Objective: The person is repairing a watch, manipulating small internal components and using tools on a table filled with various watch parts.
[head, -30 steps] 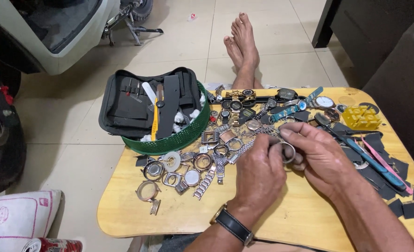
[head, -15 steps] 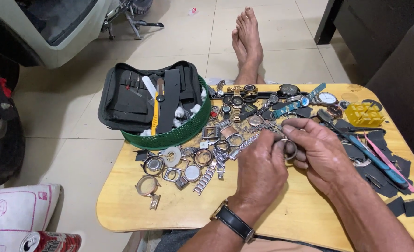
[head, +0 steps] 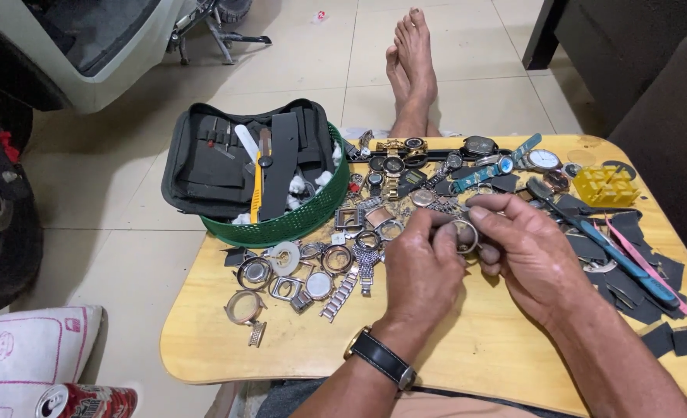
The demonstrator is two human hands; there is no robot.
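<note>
Both my hands meet over the middle of a low wooden table (head: 467,348). My left hand (head: 421,271), with a black wristwatch on its wrist, and my right hand (head: 525,251) pinch a round silver watch case (head: 465,234) between their fingertips. Just left of them lies a scatter of several watch cases, rings and metal band pieces (head: 312,271). Beyond the hands several whole watches (head: 436,166) lie in a heap.
A green basket (head: 297,220) holds an open black tool case (head: 235,159) at the table's back left. A yellow holder block (head: 605,184), blue and pink tools (head: 630,259) and black pads lie on the right. Bare feet (head: 413,70) rest beyond the table. A drink can (head: 84,401) lies bottom left.
The view has shifted slightly; both hands stay together on the watch case, with only small finger movements.
</note>
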